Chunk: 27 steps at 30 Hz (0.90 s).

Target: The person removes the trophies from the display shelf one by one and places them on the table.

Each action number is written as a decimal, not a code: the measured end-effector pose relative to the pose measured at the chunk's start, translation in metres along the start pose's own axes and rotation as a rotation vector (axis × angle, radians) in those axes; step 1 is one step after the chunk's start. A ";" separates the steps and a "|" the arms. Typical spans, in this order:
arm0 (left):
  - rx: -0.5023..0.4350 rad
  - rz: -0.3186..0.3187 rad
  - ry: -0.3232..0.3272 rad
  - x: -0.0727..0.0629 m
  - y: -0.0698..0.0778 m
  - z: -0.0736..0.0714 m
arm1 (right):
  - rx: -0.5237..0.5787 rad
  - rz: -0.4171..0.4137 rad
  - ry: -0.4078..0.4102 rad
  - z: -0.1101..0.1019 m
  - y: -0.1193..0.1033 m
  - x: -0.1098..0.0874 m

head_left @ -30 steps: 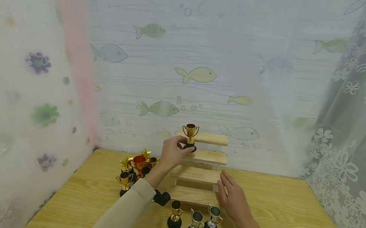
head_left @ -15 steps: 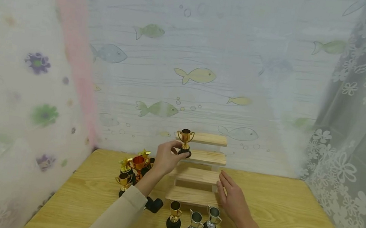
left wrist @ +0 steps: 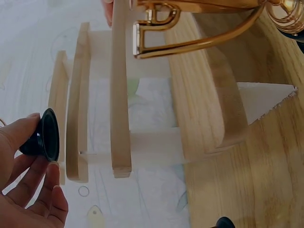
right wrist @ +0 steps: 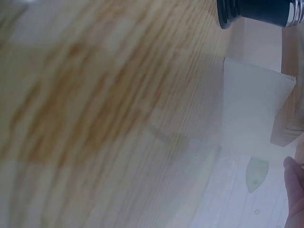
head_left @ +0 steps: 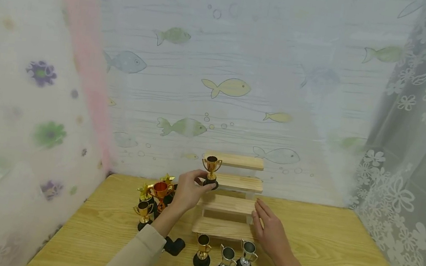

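Note:
My left hand [head_left: 186, 191] pinches the black base of a small gold trophy cup [head_left: 212, 165] between thumb and fingers. The cup is upright at the left end of a stepped wooden stand [head_left: 228, 203], level with its upper steps. In the left wrist view the black base [left wrist: 42, 137] hangs just beside the end of a step, fingers under and around it. My right hand [head_left: 272, 229] lies at the stand's right side, its fingers nearly straight with tips at a step's end. The right wrist view shows only those fingertips [right wrist: 294, 178] near the stand.
In front of the stand are one gold trophy cup [head_left: 202, 250] and two silver ones [head_left: 226, 262] [head_left: 247, 255]. Several gold and red trophies [head_left: 161, 190] cluster at the left, some with stars. A fish-patterned curtain [head_left: 244, 66] hangs behind the wooden table [head_left: 326, 247].
My left hand has lowered the gold trophy cup and drawn it leftward, from in front of the top step to the stand's left edge. My right hand has stayed in place.

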<state>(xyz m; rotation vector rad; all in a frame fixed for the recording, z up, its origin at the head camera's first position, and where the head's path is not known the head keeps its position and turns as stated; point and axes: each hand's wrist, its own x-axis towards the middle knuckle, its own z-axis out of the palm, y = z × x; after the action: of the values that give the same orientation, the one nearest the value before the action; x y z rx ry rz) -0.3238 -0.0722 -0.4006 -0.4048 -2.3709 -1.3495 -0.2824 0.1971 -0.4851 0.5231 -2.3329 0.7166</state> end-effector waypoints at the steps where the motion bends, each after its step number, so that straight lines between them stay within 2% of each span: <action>1: 0.001 -0.003 0.000 -0.001 -0.001 0.000 | 0.000 0.002 -0.001 0.000 0.000 0.000; 11: 0.031 -0.035 0.012 -0.006 -0.005 0.000 | 0.016 0.013 -0.019 0.000 0.001 0.000; 20: 0.011 -0.047 0.014 -0.012 -0.006 -0.004 | 0.007 0.004 -0.003 0.000 0.001 -0.001; 27: 0.006 -0.024 0.012 -0.019 -0.011 -0.008 | 0.006 0.016 -0.021 0.000 0.000 0.000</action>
<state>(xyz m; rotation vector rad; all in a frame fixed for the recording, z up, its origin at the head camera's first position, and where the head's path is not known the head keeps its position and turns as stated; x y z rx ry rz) -0.3098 -0.0862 -0.4140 -0.3671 -2.3765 -1.3512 -0.2819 0.1971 -0.4851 0.5172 -2.3580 0.7294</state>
